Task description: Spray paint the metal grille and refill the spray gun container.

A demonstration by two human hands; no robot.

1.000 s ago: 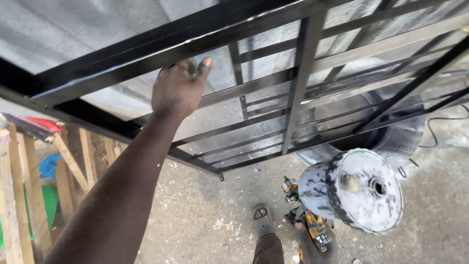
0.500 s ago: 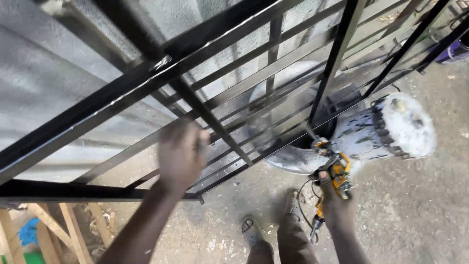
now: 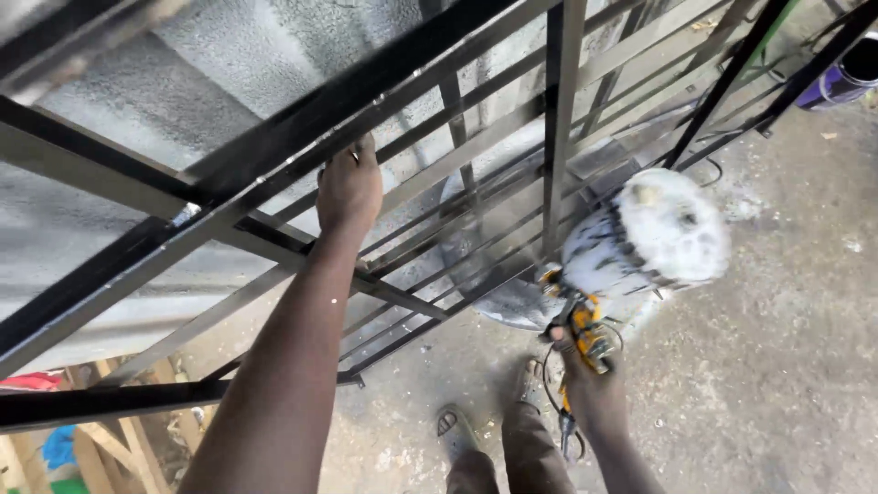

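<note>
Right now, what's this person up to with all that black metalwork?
A person stands on a concrete floor beside a black metal frame of bars. The left hand grips one bar of it. The right hand holds a yellow and black power tool low by the frame's lower bars, next to a paint-splashed white drum.

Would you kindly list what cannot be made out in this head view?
- Left hand: fingertips hidden behind the black metal frame it grips.
- Right hand: fingers mostly covered by the yellow spray gun.
- Paint-spattered cup: motion-blurred, details unclear.
- Purple container: cut off by the right edge.
</note>
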